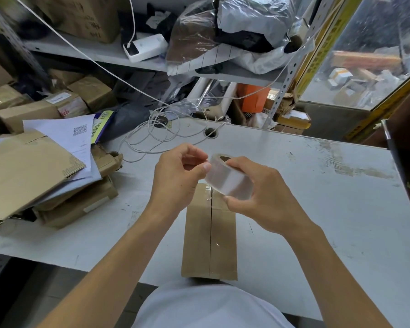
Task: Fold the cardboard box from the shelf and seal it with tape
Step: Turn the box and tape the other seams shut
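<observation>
While the folded brown cardboard box (pixel 210 235) lies flat on the white table (pixel 317 185), centre seam showing, the right hand (pixel 263 197) grips the clear tape roll (pixel 227 177) above it; the left hand (pixel 178 176) pinches its edge.

Folded brown box (pixel 210 235) flat on table, clear tape roll (pixel 227 178) above

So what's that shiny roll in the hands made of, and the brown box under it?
The roll looks like clear plastic packing tape: glossy and see-through, wound on what seems a brown cardboard core. The box looks like plain cardboard: matte brown, with folded flaps meeting at a middle seam. A shiny clear strip seems to lie along that seam.
</observation>
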`<state>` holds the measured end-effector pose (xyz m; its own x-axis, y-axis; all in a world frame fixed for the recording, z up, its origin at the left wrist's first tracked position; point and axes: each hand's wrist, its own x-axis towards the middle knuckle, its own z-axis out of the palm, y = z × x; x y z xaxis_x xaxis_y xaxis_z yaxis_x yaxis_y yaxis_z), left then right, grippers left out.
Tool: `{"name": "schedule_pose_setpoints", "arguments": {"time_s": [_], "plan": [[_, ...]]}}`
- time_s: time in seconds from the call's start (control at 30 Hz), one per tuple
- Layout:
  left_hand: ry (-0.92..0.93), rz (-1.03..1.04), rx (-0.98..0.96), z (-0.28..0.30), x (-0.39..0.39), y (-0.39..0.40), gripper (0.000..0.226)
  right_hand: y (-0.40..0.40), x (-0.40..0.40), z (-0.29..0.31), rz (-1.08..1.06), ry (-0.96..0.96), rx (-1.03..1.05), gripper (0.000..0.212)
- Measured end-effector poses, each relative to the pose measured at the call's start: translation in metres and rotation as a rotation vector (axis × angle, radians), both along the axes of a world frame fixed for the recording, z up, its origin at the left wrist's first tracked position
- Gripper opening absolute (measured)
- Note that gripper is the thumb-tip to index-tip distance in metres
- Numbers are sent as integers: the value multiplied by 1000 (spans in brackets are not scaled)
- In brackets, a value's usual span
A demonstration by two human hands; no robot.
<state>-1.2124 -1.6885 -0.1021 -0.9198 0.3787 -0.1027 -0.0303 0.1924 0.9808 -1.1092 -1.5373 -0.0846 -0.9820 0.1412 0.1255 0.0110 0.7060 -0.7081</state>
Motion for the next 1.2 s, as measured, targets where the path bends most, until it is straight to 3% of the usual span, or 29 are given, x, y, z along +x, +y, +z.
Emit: {"name": "schedule_pose_setpoints", "arguments": {"time_s": [0.87,1.2], "plan": [[-286,-46,139,5,-18,-11,32,-13,-12,7,-32,-78,14,59],[-317,-153,71,7,-28,-17,38,-19,-13,2,-50,-96,185,63]]}}
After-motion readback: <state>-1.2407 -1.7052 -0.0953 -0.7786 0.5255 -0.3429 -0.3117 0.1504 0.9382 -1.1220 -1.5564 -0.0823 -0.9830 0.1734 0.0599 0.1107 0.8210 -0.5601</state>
